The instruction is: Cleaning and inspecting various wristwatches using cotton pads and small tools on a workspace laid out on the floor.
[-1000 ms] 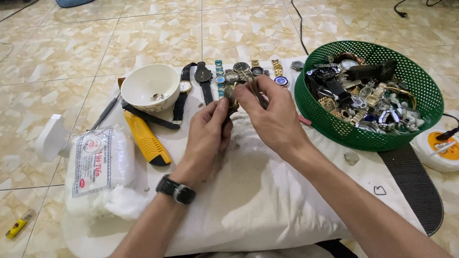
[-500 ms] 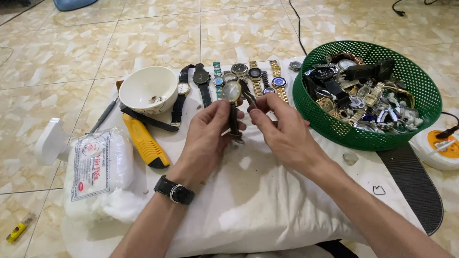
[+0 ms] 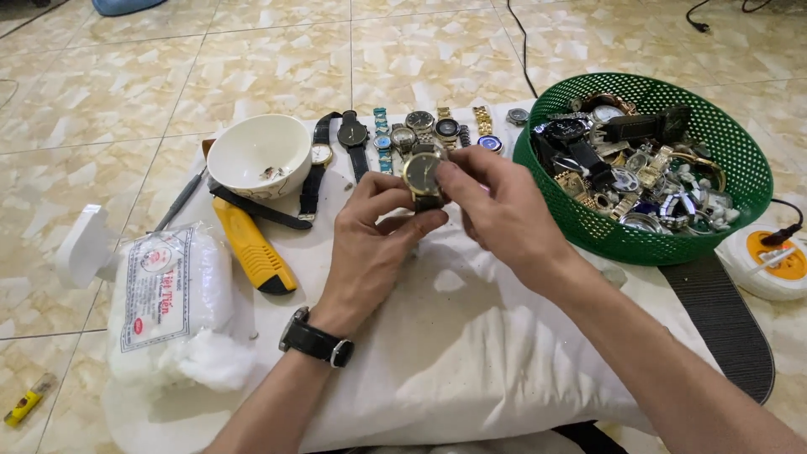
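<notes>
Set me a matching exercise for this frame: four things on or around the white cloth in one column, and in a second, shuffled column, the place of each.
Things:
1. dark-faced watch
2. white bowl
3. green basket
4. yellow cutter

Places:
A. far right, heaped with watches
B. held between left hand and right hand
C. on the cloth, just below the bowl
D. left end of the row of laid-out watches

Pairs: 1-B, 2-D, 3-A, 4-C
</notes>
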